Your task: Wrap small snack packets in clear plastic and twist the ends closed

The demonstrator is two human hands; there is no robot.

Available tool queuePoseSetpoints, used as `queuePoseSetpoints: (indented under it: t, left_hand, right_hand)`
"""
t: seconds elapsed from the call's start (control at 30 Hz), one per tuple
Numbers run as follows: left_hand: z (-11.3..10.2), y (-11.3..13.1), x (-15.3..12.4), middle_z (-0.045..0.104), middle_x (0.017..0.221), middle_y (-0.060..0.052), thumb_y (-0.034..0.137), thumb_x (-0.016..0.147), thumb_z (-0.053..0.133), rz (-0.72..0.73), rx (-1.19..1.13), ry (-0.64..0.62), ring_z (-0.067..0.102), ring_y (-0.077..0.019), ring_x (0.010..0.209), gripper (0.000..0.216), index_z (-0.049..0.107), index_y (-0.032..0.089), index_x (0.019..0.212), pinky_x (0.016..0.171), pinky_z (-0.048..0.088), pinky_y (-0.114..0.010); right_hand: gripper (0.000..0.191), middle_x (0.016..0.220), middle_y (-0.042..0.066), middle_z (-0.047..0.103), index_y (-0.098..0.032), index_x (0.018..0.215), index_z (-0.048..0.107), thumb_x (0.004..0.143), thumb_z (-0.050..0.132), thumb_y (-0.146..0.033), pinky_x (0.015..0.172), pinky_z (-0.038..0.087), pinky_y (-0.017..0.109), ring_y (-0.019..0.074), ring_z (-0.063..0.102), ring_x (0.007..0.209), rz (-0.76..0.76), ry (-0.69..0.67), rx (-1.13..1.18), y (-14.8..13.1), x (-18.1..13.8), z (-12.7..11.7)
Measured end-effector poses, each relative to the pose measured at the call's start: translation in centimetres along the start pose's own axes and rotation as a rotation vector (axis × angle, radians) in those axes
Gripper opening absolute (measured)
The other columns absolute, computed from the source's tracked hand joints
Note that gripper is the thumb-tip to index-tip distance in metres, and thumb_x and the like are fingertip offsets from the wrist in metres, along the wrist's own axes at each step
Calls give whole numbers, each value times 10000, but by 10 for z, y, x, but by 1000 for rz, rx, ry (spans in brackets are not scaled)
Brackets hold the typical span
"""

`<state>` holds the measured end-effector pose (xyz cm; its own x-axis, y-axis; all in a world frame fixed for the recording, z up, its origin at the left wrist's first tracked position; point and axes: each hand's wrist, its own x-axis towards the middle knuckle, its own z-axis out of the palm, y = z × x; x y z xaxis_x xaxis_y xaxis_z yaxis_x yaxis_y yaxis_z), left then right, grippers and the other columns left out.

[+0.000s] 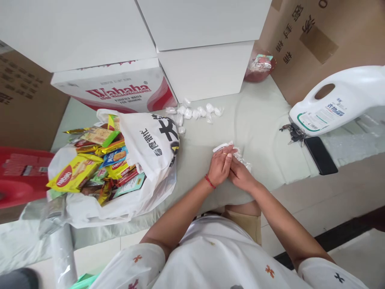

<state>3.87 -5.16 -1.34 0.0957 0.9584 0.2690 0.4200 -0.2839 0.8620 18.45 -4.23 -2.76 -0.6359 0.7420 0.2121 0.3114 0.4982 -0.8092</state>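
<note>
Both hands gripping one clear wrapper.
Left hand [220, 165] and right hand [240, 173] press together, fingers closed around the crinkled wrapper [237, 152], its loose ends projecting beyond the fingertips; small wrapped pieces [195, 112] lie farther out.

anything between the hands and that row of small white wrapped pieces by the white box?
Nothing: in the head view only bare pale cloth separates the hands, holding a clear wrapper, from the wrapped pieces.

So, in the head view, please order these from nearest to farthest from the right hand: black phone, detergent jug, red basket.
From the right hand:
1. Black phone, to its right on the cloth.
2. Detergent jug, farther right, behind the phone.
3. Red basket, far left edge.
</note>
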Motion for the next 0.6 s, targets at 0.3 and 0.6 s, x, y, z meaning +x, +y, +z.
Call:
queuePoseSetpoints:
  t: [0.3, 0.6]
  left_hand:
    - [-9, -9, 18, 700, 1336, -95, 257, 1015, 424, -176, -83, -101, 645, -214, 1255, 347, 744, 168, 1116, 1121, 483, -369]
    - [-7, 1, 22, 742, 1265, -57, 251, 984, 414, -215, -230, -220, 660, -220, 1237, 367, 747, 192, 1126, 1129, 500, -411]
  right_hand:
    - [449, 1377, 156, 572, -178, 1276, 651, 846, 525, -146, 1102, 477, 468, 290, 557, 1269, 334, 135, 216, -21, 10, 20]
    - [299, 1362, 86, 620, -240, 1091, 732, 857, 547, -263, 1002, 560, 451, 259, 617, 1191, 443, 402, 463, -36, -5, 22]
